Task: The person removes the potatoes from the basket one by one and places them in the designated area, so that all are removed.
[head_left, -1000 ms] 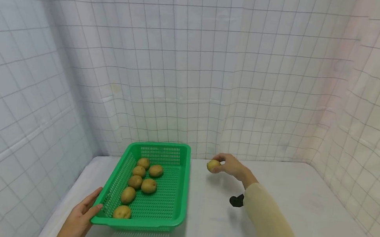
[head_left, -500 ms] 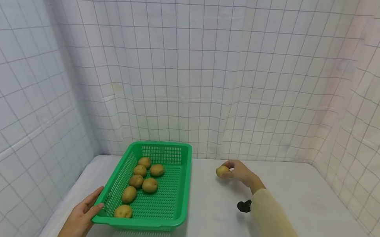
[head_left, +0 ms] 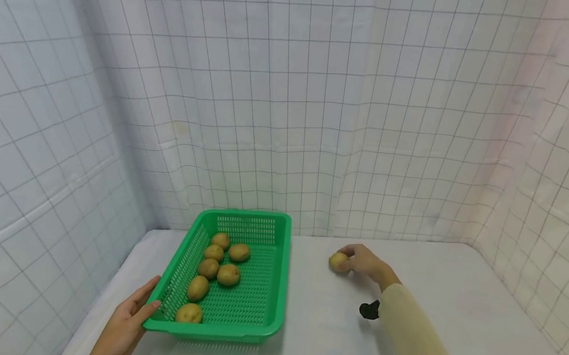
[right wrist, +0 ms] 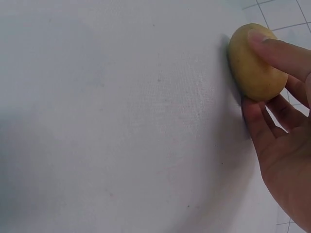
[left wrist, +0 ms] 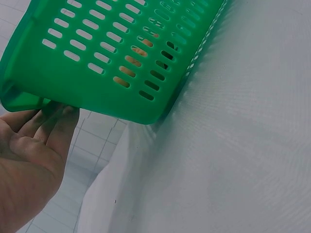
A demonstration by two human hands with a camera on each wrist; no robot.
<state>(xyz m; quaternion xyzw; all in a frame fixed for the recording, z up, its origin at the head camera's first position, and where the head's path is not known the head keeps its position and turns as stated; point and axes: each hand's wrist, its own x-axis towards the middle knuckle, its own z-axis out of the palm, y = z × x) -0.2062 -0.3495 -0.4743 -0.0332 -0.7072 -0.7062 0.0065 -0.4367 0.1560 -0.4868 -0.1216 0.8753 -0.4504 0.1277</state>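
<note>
My right hand point(head_left: 366, 262) holds a yellowish potato point(head_left: 339, 261) low over the white table, right of the basket. In the right wrist view the thumb point(right wrist: 279, 53) lies over the potato point(right wrist: 255, 68), with fingers curled beneath and behind it. On the left side, my left hand point(head_left: 124, 320) grips the near-left corner of a green plastic basket point(head_left: 278, 295), thumb at the rim and fingers outside. The left wrist view has the fingers of that hand point(left wrist: 36, 145) under the rim of the slotted basket point(left wrist: 112, 97). Several potatoes point(head_left: 228, 275) lie inside, mostly along its left side.
A white cloth-like surface covers the table point(head_left: 318, 335). Grid-patterned white sheets point(head_left: 324, 117) hang behind and on both sides. A small black device point(head_left: 369, 310) sticks out at the right sleeve point(head_left: 413, 341).
My right hand has moved right and slightly toward me with the potato, lowering it to the table. The left hand stays on the basket corner; the head view has shifted slightly.
</note>
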